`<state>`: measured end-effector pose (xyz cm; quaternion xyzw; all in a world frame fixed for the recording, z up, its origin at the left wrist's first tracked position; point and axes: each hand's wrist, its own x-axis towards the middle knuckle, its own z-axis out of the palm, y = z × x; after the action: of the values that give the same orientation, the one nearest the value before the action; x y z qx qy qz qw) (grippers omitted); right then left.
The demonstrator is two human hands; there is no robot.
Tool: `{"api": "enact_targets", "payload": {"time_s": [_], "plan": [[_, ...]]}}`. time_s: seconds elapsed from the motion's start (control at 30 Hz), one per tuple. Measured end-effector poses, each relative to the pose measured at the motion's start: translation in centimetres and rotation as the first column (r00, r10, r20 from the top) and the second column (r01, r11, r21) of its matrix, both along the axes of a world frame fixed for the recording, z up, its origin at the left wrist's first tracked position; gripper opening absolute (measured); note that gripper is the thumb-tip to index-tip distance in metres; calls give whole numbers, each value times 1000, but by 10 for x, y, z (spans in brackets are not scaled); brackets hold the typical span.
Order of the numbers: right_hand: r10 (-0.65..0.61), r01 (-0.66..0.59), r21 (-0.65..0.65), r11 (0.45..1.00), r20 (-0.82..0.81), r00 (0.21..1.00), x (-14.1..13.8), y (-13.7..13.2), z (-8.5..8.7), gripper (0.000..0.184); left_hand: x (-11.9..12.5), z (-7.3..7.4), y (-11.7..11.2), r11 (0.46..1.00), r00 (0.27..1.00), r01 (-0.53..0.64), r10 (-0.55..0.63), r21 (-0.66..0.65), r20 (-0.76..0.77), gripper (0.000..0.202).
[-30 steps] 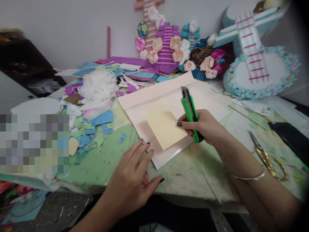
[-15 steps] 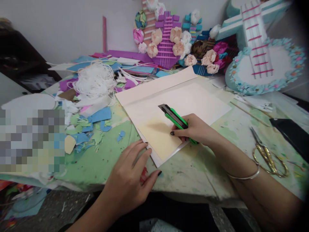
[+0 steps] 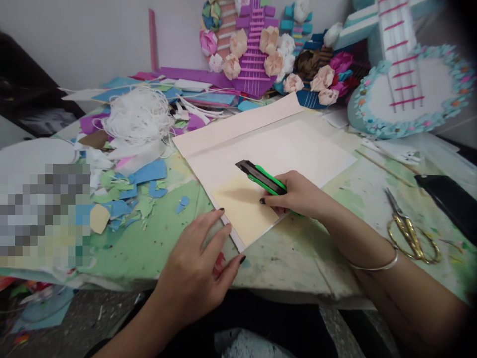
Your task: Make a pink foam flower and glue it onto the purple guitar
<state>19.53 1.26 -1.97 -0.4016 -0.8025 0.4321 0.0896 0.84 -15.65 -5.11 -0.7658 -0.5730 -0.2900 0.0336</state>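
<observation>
My right hand [image 3: 298, 196] is closed around a green and black utility knife [image 3: 261, 178], which lies low and points left over a pale yellow paper piece [image 3: 244, 211]. That yellow piece rests on a large white sheet [image 3: 283, 149] spread on the green-stained table [image 3: 156, 248]. My left hand [image 3: 203, 271] lies flat with fingers spread at the near left corner of the sheets, fingertips touching their edge. A silver bangle circles my right wrist.
Gold-handled scissors [image 3: 408, 233] lie at the right beside a black flat object [image 3: 447, 201]. Blue and green paper scraps [image 3: 141, 184] and a heap of white strips [image 3: 136, 114] crowd the left. Paper-flower crafts [image 3: 268, 54] and a teal round piece [image 3: 413, 94] stand at the back.
The knife has come down from upright to nearly flat, pointing left over the yellow paper. My left hand slid slightly toward the sheets' corner.
</observation>
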Motion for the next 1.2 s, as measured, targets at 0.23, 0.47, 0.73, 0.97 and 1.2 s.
{"api": "enact_targets", "payload": {"time_s": [0.23,0.47,0.73,0.97,1.2], "plan": [[-1,0,29,1000,21,1000,-1,-1,0,13,-1,-1,1,1000,1000,20,-20,7,9,38],[6,-8,58,998,22,1000,-1,-2,1,12,0,-1,1,1000,1000,24,-24,21,8,38],[18,-20,55,998,34,999,-1,-2,2,11,0,-1,2,1000,1000,5,-6,18,16,36],[13,-15,41,999,43,999,-1,-2,1,11,-1,-2,0,999,1000,3,-4,36,18,34],[19,-23,63,998,66,998,-2,-2,2,13,0,-3,1,999,1000,9,-10,51,15,36]]}}
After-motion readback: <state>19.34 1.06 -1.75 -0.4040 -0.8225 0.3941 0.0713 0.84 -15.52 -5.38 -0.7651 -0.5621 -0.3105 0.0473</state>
